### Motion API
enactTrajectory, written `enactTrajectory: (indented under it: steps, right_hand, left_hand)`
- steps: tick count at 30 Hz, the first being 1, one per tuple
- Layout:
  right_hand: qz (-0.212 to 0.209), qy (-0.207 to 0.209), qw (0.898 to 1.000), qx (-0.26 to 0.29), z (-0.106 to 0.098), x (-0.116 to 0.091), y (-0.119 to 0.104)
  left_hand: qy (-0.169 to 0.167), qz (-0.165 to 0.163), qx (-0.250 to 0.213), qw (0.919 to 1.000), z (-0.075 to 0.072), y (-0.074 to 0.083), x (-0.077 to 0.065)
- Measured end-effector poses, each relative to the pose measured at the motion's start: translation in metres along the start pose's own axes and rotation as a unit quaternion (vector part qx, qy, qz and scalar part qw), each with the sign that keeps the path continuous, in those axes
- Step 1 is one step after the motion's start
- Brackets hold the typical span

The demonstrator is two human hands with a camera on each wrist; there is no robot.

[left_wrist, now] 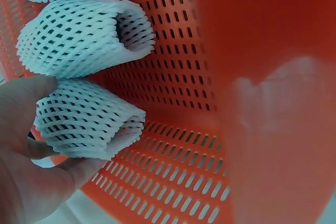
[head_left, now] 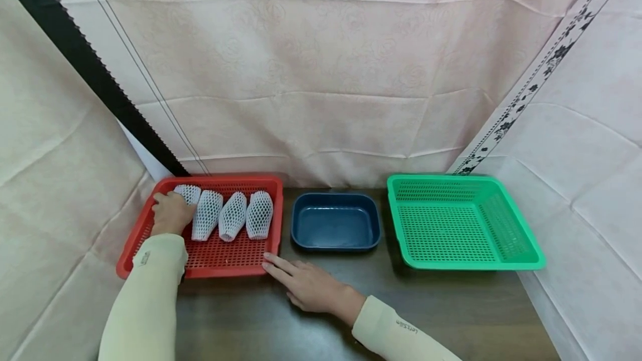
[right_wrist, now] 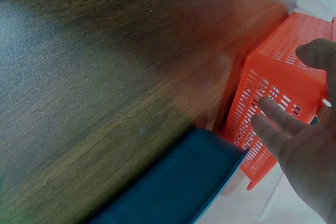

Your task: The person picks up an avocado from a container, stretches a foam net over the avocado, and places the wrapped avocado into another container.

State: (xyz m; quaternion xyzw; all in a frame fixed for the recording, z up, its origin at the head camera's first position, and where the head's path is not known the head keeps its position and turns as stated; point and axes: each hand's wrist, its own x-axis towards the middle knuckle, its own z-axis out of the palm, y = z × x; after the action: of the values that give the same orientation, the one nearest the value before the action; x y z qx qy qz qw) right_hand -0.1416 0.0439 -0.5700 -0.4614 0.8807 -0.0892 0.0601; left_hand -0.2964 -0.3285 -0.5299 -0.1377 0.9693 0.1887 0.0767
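Note:
Several white foam fruit nets lie side by side in the red basket [head_left: 225, 263]. My left hand [head_left: 171, 213] reaches into its left end and holds the leftmost foam net [left_wrist: 89, 119], thumb on one side and fingers on the other. The hollow open end of that net faces away from the palm in the left wrist view. Right beside it lies a second foam net [left_wrist: 79, 35]. My right hand [head_left: 308, 284] is at the basket's front right corner, fingers extended, fingertips right at the rim.
A dark blue tray [head_left: 336, 247] stands on the wooden table [head_left: 401, 305] between the red basket and a green basket [head_left: 463, 265] on the right. Pale cloth [head_left: 321, 71] hangs behind and on both sides.

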Motion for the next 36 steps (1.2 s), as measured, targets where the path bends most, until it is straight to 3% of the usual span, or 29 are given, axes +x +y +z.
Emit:
enactTrajectory:
  steps: [7,12,24,31,36]
  right_hand:
    - [0.000,-0.004,1.000,0.011,0.001,-0.002,-0.001]
    - [0.000,-0.004,1.000,0.014,0.002,-0.005,-0.002]
    - [0.003,-0.005,1.000,0.010,0.001,0.003,-0.004]
    - [0.010,-0.004,1.000,0.021,0.002,0.003,-0.002]
    - [0.011,0.003,0.999,0.042,0.001,-0.004,-0.002]
  left_hand:
    - [-0.045,-0.004,-0.005,0.9990,0.001,-0.006,-0.001]
    - [-0.046,-0.026,-0.017,0.9985,0.006,-0.007,-0.001]
    - [-0.075,-0.041,0.035,0.9957,0.002,-0.003,-0.009]
    - [-0.067,-0.022,0.084,0.9940,-0.003,0.009,-0.010]
    - [-0.049,-0.013,0.080,0.9955,-0.005,0.014,-0.014]
